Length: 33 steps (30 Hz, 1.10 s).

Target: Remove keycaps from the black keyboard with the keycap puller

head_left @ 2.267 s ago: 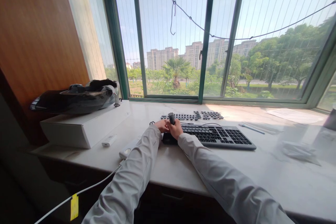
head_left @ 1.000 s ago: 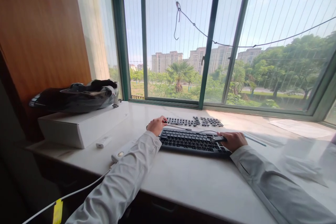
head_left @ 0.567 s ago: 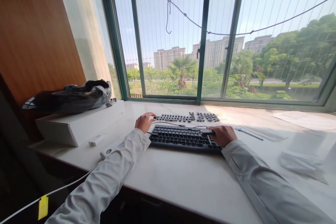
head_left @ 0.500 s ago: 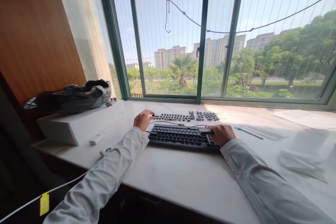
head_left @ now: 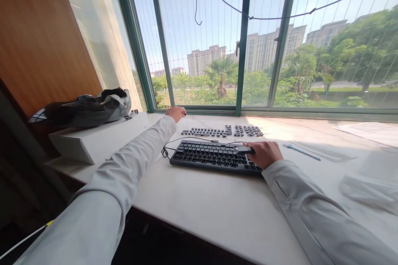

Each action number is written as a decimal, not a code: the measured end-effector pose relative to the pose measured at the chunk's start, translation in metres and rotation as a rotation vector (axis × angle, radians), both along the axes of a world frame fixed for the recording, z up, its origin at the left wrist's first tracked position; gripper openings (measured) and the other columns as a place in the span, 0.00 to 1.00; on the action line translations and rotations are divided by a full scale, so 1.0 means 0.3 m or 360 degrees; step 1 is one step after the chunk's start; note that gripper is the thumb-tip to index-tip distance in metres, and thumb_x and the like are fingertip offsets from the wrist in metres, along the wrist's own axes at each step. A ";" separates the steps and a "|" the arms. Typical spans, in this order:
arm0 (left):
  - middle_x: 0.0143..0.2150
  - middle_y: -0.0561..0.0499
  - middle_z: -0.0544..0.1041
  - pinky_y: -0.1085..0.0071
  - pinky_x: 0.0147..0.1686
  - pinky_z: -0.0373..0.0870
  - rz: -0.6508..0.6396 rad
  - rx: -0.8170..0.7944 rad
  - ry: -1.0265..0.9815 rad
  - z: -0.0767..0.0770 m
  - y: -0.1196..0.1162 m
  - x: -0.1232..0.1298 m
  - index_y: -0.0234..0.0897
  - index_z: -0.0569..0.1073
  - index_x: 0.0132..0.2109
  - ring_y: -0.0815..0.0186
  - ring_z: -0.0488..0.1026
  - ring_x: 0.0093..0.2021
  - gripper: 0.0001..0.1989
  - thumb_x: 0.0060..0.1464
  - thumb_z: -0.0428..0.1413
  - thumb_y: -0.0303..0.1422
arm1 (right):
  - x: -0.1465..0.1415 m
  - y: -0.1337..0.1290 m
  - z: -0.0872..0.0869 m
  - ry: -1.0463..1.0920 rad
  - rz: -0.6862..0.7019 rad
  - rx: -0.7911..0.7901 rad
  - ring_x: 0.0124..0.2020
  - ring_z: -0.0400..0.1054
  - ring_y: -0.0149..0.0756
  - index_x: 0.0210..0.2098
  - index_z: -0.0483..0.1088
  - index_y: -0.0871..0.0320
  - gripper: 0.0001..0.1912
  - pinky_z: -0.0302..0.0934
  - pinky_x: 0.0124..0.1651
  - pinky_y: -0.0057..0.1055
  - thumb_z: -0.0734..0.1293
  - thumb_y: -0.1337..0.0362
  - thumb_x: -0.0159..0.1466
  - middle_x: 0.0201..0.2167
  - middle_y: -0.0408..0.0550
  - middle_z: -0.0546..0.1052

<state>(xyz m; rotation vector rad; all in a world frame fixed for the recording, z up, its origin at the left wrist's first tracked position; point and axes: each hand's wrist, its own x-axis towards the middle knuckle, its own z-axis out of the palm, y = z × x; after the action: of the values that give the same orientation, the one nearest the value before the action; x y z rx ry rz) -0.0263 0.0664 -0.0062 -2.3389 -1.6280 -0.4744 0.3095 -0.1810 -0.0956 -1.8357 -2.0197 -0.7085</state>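
Right hand closed around a small dark tool, resting on the keyboard. Left hand loosely curled, empty, stretched past loose keycaps on the table.

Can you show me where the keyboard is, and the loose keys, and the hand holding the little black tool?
keyboard (head_left: 208, 156): head view, on the middle key rows.
loose keys (head_left: 222, 131): head view, middle of the rows laid behind the keyboard.
right hand (head_left: 264, 154): head view, back of the hand gripping the small black tool (head_left: 245, 149).
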 end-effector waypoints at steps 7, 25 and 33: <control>0.43 0.55 0.78 0.70 0.46 0.64 0.0060 -0.0206 0.0194 -0.089 0.135 0.013 0.47 0.77 0.40 0.62 0.72 0.44 0.10 0.47 0.60 0.36 | -0.012 -0.001 0.005 0.0020 0.0010 -0.0033 0.34 0.73 0.40 0.45 0.75 0.47 0.20 0.57 0.31 0.31 0.62 0.61 0.54 0.36 0.44 0.80; 0.43 0.58 0.79 0.77 0.41 0.66 -0.0094 -0.0426 0.0206 -0.236 0.255 0.046 0.48 0.76 0.41 0.67 0.73 0.44 0.14 0.44 0.62 0.38 | -0.029 -0.010 0.018 0.0111 0.0015 -0.0086 0.34 0.73 0.39 0.44 0.75 0.47 0.18 0.56 0.33 0.30 0.61 0.59 0.56 0.35 0.44 0.80; 0.43 0.59 0.79 0.78 0.40 0.66 -0.0122 -0.0451 0.0222 -0.247 0.226 0.045 0.48 0.75 0.42 0.69 0.74 0.43 0.14 0.46 0.60 0.37 | -0.033 -0.014 0.025 0.0105 0.0009 -0.0138 0.35 0.73 0.40 0.46 0.74 0.49 0.19 0.56 0.33 0.31 0.60 0.59 0.57 0.35 0.46 0.80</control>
<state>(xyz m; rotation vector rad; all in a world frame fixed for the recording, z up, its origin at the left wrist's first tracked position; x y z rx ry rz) -0.0128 0.1341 -0.0803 -2.5772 -1.6366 -0.0949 0.2996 -0.1851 -0.0881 -1.8747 -2.0417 -0.5592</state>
